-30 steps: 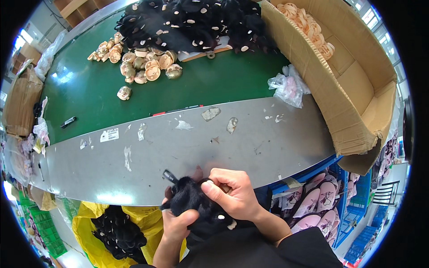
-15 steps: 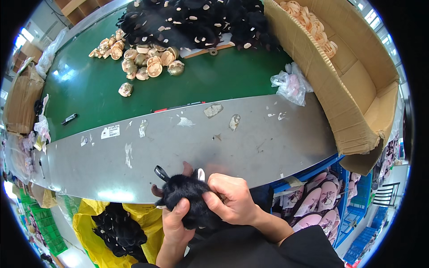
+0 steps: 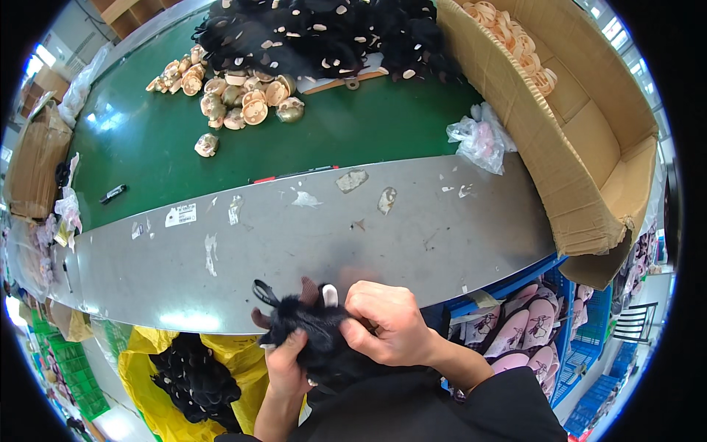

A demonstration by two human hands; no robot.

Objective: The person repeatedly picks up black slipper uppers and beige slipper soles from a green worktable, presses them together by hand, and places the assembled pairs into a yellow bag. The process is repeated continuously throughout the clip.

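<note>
Between my hands, just off the near edge of the metal table, is a black plush animal piece [image 3: 313,324] with brown horns, white-lined ears and a black ribbon loop [image 3: 264,292] on top. My left hand [image 3: 287,361] grips its lower left side, the thumb pressed into the fur. On the right side, my right hand [image 3: 387,322] pinches the black fabric between curled fingers and thumb. The underside of the plush is hidden by the hands and my dark sleeves.
Black plush pieces [image 3: 317,37] are heaped at the back of the green surface, beside beige moulded shells [image 3: 255,109]. A cardboard box [image 3: 545,125] stands at right. Below the table are a yellow bag [image 3: 140,368] of black pieces and a blue crate [image 3: 563,346] with pink printed pieces.
The plush has tilted a little, with its horns and ribbon loop shifted slightly. My left thumb has moved up and inward on the fur; my right hand keeps its pinch.
</note>
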